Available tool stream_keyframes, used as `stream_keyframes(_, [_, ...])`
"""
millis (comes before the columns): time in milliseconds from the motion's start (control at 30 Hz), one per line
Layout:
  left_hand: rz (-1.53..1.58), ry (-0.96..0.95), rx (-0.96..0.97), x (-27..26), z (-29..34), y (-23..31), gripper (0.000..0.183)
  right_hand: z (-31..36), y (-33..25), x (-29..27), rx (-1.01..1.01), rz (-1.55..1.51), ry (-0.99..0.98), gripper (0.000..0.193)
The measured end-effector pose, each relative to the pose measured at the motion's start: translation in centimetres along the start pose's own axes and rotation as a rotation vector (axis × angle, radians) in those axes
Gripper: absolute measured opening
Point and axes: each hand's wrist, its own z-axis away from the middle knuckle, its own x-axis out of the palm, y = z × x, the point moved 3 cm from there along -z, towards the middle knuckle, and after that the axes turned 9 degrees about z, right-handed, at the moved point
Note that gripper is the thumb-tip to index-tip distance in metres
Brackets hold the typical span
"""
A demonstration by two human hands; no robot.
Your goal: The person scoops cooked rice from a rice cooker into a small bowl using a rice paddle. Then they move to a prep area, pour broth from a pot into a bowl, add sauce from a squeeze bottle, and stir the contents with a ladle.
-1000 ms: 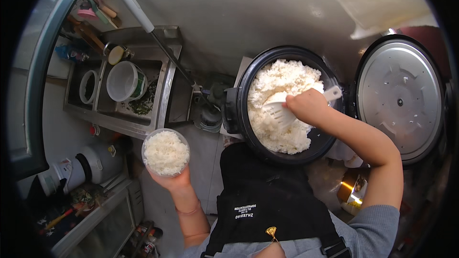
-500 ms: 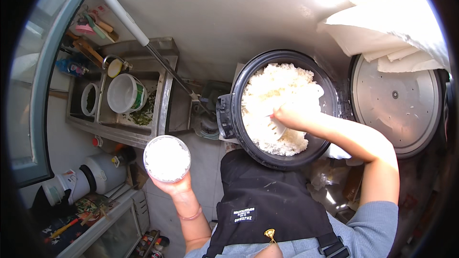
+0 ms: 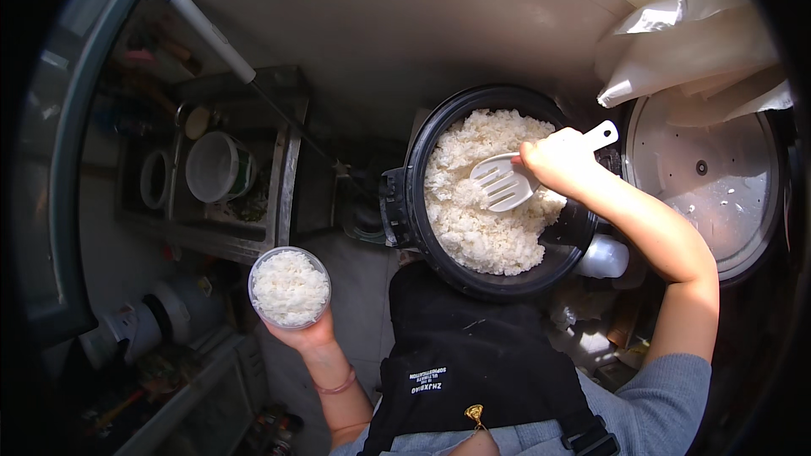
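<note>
Paddle [image 3: 507, 181] (white, slotted) in R hand [image 3: 553, 162], blade pointing lower-left.

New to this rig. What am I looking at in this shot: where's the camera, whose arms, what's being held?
There is no machine here: it is a person's two bare hands. The one view comes from a wide fisheye camera worn on the person's head, looking straight down, so straight edges bend near the rim and the forearms enter from below.

The right hand grips a white slotted rice paddle over cooked white rice in a large black rice cooker pot. The cooker's round lid stands open to the right.

The left hand holds up a small round clear container, filled with rice, away from the pot.

Further left is a metal sink with a white bowl in it. The person wears a dark apron.
</note>
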Motion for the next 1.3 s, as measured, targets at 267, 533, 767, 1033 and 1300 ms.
stream_keyframes(267, [-0.014, -0.015, 0.061, 1.6, -0.3, -1.1, 0.051, 0.2, -7.4, 2.4, -0.347, -0.013, 0.194, 0.037])
stream_keyframes(533, [-0.011, 0.097, 0.129, 0.7, 0.3, -0.5, 0.051, -0.6, 0.2, -2.3, -0.038, -0.003, 0.083, 0.035])
stream_keyframes(767, [0.017, 0.023, 0.034, 2.0, -0.1, -1.4, 0.049, -0.7, -7.1, 1.9, -0.283, 0.125, 0.1, 0.032])
stream_keyframes(1033, [0.034, -0.058, 0.026, -0.7, -0.3, 0.3, 0.047, 5.5, 0.0, 2.1, -0.179, -0.107, -0.136, 0.029])
stream_keyframes(1300, [0.033, -0.008, 0.026, 0.4, -0.1, 0.2, 0.048, 0.1, 3.9, -7.8, -0.104, 0.282, 0.009, 0.006])
